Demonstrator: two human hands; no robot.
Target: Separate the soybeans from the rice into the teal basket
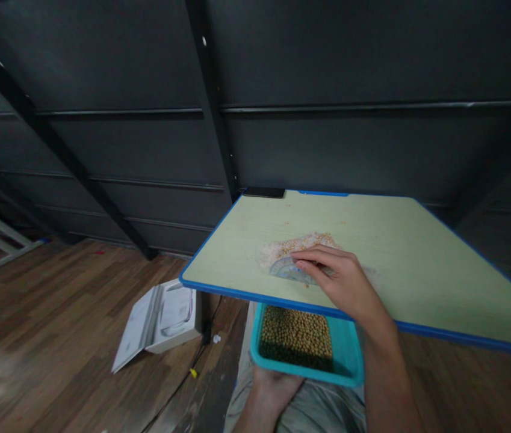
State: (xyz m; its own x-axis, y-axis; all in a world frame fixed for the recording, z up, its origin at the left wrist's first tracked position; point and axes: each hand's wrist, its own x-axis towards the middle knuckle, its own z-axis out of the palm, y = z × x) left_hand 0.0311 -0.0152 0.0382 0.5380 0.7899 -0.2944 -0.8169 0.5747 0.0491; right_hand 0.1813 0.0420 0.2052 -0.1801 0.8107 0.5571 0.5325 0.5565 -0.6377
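Observation:
My right hand [336, 273] is over the low table, thumb and fingertips pinched on a clear semicircular protractor [282, 268]; part of the protractor is hidden by the fingers. Just beyond it lies a spread of white grains [269, 252] mixed with yellow beans [322, 239]. Below the table's near edge, my left hand [277, 385] supports a teal plastic tray [348, 355] from underneath, its fingers mostly hidden. Round tan beans [298, 334] fill the left and middle of the tray.
The pale green tabletop [427, 258] has a blue rim, and a black flat object [264, 192] lies at its far left corner. A dark panelled wall [349, 144] stands behind. On the wooden floor are an opened white box [174, 316] and a black cable [178, 385].

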